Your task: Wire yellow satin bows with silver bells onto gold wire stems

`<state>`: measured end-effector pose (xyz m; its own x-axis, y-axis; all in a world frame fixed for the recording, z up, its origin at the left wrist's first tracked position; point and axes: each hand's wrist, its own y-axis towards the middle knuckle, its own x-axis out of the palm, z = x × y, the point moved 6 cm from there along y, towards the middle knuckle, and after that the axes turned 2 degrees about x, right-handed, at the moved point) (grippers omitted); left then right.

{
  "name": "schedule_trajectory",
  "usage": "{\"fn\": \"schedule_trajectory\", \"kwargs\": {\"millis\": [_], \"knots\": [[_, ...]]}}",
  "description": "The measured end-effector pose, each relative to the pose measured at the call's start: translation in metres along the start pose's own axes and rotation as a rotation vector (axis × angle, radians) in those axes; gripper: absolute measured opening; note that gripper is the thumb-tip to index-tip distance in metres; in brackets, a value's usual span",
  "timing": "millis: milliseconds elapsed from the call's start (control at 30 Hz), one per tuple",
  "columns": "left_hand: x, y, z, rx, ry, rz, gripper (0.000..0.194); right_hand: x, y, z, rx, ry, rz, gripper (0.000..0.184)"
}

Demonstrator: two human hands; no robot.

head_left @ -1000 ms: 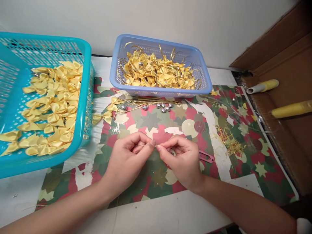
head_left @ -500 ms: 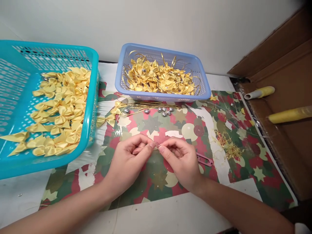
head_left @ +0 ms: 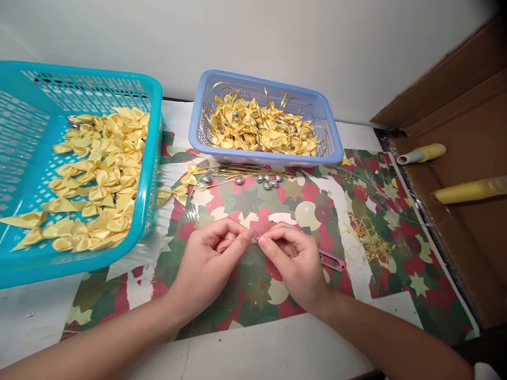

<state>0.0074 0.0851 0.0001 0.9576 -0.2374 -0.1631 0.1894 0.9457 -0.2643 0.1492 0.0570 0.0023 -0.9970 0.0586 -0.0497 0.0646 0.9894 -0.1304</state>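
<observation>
Over the middle of the table, my left hand (head_left: 212,261) and my right hand (head_left: 295,258) meet fingertip to fingertip. Thumb and forefinger of each are pinched on a fine, pale thread (head_left: 255,235), which is too thin to follow clearly between them. A faint strand hangs below my left wrist. Out from behind my right hand pokes the slotted purple handle of a small tool (head_left: 332,261); its other end is hidden, and I cannot tell whether the hand touches it. Beyond the hands lie several silver bells (head_left: 268,182) and a bundle of gold cords (head_left: 245,170).
At left stands a turquoise basket (head_left: 152,158) of yellow satin bows (head_left: 101,184). A blue basket (head_left: 265,155) at the back holds bows with gold cords. Loose bows (head_left: 173,195) lie between them. Thread scraps (head_left: 372,240) and cardboard (head_left: 459,158) are at right.
Both hands keep nearly the same pinched pose at the same spot. The view has shifted very slightly; nothing else has visibly moved.
</observation>
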Motion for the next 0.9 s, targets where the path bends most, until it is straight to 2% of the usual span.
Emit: {"fn": "schedule_trajectory", "kwargs": {"millis": [533, 900], "knots": [[0.0005, -0.0029, 0.0006, -0.012, 0.008, 0.039, 0.023, 0.0027, -0.0019, 0.0017, 0.008, -0.060, 0.012, 0.020], [0.0008, -0.0021, -0.0004, -0.014, 0.026, 0.044, 0.025, 0.0034, -0.0033, -0.0014, -0.031, -0.089, 0.041, 0.016]]}}
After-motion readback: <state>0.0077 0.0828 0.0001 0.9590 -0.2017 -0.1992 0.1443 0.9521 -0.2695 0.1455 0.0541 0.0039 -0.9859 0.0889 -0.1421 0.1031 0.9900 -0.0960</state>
